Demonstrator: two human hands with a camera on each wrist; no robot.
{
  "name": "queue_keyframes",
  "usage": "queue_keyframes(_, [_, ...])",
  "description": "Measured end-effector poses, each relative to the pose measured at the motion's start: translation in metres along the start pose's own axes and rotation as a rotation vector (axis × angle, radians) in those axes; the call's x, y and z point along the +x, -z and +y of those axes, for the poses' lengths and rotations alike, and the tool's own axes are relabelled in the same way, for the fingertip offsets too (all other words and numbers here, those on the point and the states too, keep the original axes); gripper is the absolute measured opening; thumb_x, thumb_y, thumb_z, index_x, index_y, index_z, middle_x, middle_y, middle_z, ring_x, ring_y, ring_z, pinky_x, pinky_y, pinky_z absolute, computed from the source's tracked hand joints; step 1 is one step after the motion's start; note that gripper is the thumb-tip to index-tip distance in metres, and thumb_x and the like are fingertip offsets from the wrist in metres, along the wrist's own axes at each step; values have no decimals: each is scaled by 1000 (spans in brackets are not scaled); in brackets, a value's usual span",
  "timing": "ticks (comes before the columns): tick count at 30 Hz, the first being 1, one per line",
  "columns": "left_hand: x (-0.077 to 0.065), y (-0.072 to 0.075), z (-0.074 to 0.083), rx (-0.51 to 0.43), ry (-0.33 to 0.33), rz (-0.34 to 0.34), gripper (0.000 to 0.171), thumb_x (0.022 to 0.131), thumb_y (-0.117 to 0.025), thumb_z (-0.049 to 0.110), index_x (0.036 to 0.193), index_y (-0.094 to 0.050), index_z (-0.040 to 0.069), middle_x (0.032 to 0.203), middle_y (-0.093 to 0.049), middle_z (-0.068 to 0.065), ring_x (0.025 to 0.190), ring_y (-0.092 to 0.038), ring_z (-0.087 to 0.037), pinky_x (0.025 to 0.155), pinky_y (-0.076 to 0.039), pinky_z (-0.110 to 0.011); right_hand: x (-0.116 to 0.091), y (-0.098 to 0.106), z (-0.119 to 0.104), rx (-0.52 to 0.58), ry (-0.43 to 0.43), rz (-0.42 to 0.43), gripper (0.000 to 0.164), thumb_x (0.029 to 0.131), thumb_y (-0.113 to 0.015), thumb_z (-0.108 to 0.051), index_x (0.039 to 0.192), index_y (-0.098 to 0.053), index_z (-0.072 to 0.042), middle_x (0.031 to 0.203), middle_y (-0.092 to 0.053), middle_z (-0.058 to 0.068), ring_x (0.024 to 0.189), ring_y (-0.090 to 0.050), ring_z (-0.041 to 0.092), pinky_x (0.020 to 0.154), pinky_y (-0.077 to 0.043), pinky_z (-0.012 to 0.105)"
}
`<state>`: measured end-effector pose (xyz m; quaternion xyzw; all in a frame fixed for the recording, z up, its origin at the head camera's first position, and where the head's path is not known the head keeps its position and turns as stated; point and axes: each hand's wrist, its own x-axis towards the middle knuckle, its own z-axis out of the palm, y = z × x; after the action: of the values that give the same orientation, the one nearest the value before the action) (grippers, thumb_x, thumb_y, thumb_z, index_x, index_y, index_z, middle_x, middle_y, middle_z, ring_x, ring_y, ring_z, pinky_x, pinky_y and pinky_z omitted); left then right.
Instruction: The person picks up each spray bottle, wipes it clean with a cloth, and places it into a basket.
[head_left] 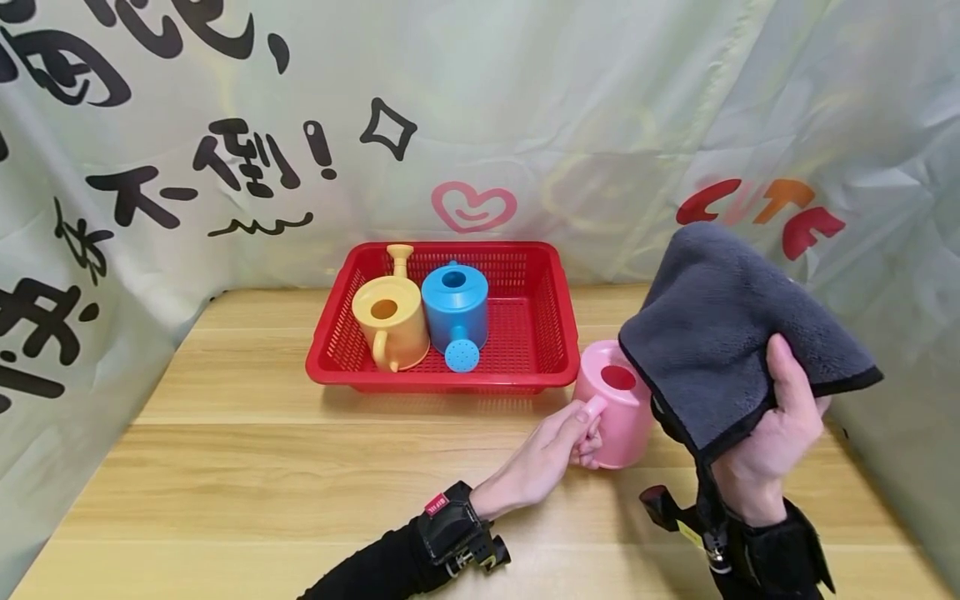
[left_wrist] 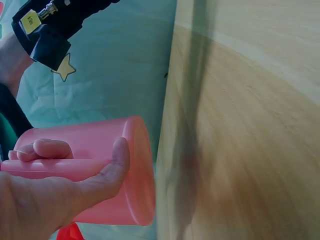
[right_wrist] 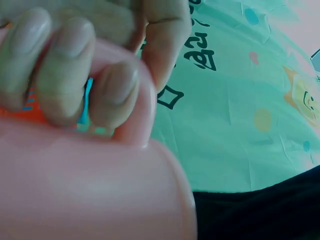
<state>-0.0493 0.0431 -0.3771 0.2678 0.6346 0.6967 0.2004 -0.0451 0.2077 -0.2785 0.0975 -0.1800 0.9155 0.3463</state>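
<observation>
In the head view, my left hand (head_left: 551, 450) grips the handle of a pink watering can (head_left: 628, 429). The can is upright, its base close over the wooden table; its spout is hidden. Seen from the left wrist, the thumb lies along the handle and reaches the pink body (left_wrist: 100, 131). The right wrist view shows the left fingers (right_wrist: 65, 82) curled through the handle. My right hand (head_left: 780, 429) holds a dark grey cloth (head_left: 720, 333) with black edging, raised just right of the can and overlapping its edge.
A red plastic basket (head_left: 442, 379) stands at the back of the wooden table (head_left: 247, 475). Inside it are a yellow watering can (head_left: 405, 325) and a blue watering can (head_left: 457, 308), with bare basket floor to their right. A printed fabric curtain (head_left: 600, 125) hangs behind.
</observation>
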Motion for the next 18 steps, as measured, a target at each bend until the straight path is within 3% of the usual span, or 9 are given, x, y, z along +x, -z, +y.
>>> queue_keyframes(5, [0,0,-5,24,5,-2,34,111,-26,22,98,-41,-5,81,-39,-5,71,-43,-7,71,-43,-17,0,2,4,-29,-55,10,24,99,-42,7,119,-54,11,107,-68,23,92,-70,31,82,-60,36])
queue_keyframes(12, [-1,0,-8,58,21,-1,33,111,-27,22,100,-44,-5,82,-40,-3,71,-45,-3,69,-40,-17,0,6,6,-31,-140,-56,26,101,-38,6,122,-53,11,112,-68,22,98,-70,31,86,-59,35])
queue_keyframes(18, [-1,0,-11,46,28,-1,33,111,-27,21,101,-44,-6,82,-40,-3,71,-44,-3,68,-39,-17,-1,4,7,-47,-130,-56,25,100,-40,5,122,-53,10,112,-69,22,98,-70,30,87,-59,34])
